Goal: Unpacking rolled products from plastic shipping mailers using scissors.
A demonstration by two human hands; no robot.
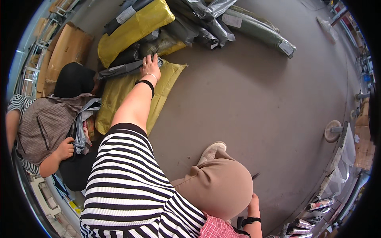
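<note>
My left hand point(151, 69) reaches forward, fingers stretched and a little apart, over the end of a slim grey plastic parcel point(123, 70). It seems to touch that parcel; what lies under the palm is hidden. Beneath is a large yellow plastic parcel point(119, 93), and another yellow parcel point(137, 29) lies just beyond. Down at the lower right, my right hand point(254, 204) is beside my bent knee point(222, 186), its fingers curled and partly hidden. A dark pointed tip point(256, 175) sticks out past the knee; I cannot make out what it belongs to.
Dark wrapped parcels point(190, 23) and a long green parcel point(258, 31) lie at the far side. To the left, a co-worker point(51, 123) crouches holding grey plastic point(82, 129), near a cardboard box point(67, 51). A wheeled rack point(337, 158) with plastic-wrapped items is at right.
</note>
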